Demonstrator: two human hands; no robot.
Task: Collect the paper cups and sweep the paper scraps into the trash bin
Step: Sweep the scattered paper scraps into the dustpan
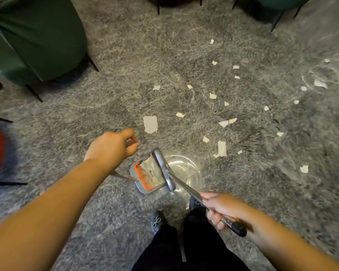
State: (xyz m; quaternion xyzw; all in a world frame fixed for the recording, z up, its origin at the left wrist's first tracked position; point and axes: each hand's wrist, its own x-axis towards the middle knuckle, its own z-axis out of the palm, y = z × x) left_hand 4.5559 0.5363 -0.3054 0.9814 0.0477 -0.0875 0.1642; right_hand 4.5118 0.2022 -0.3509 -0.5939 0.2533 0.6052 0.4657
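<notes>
Standing on a speckled grey stone floor, the person has dark trousers and dark shoes showing at the bottom edge. Just right of the shoes, the right hand has its fingers curled round the metal broom handle, near its black grip end. The broom head rests against the open side of a grey dustpan with an orange comb, where crumpled white paper lies. Left of the dustpan, the left hand has its fingers closed on the dustpan's upright handle. Beyond the dustpan, white paper scraps lie scattered over the floor, spreading to its right. Farther off, a green chair on thin black legs stands to the dustpan's far left.
</notes>
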